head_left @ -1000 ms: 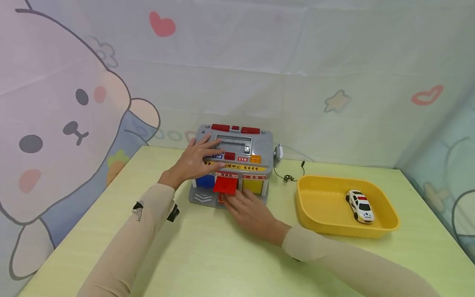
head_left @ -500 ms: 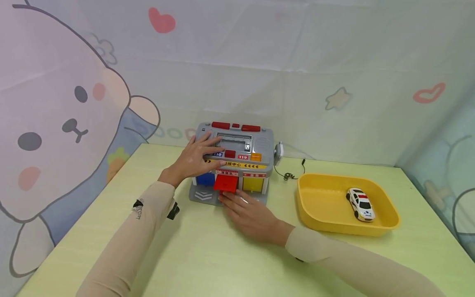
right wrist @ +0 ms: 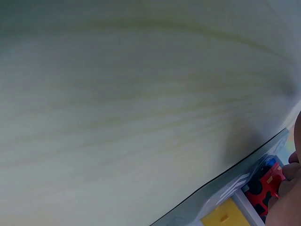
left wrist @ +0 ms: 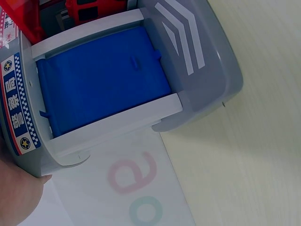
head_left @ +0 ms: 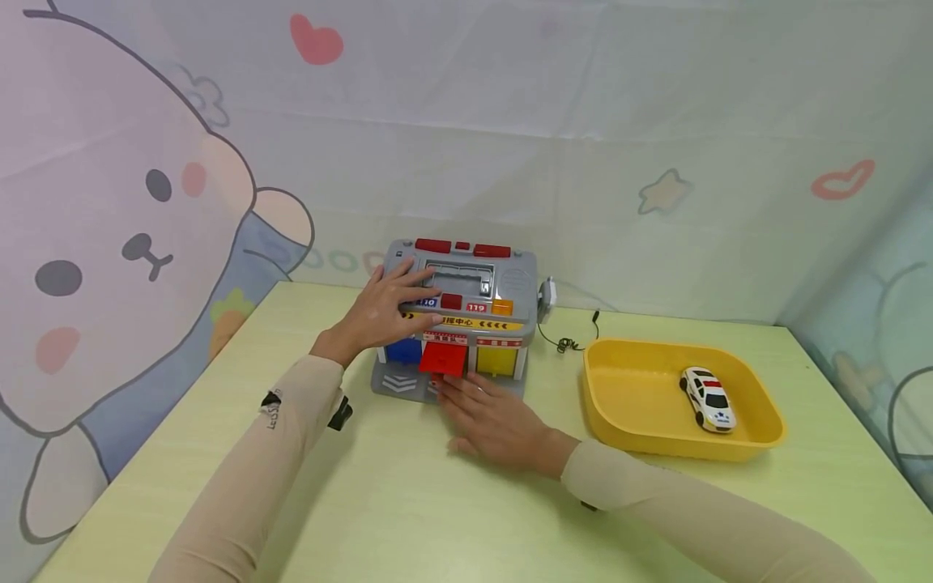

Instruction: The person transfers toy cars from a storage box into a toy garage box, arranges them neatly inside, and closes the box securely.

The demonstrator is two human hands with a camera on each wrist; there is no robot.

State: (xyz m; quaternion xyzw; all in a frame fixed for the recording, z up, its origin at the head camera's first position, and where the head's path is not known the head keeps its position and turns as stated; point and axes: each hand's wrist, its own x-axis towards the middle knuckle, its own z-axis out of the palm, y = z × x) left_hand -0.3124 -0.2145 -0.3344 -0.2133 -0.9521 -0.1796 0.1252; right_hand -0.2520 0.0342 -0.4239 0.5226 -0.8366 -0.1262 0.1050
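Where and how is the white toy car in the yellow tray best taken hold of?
Probably pinch the white toy car across its long sides at the cabin, coming from above. It stands upright on its wheels, roof uncovered, while the walls of the yellow tray surround it, so a low sideways approach looks awkward.

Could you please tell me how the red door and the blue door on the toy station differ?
The red door is raised, while the blue door is closed. A red vehicle shows beneath the red door; the blue door covers its bay. Both are on the front of the toy station.
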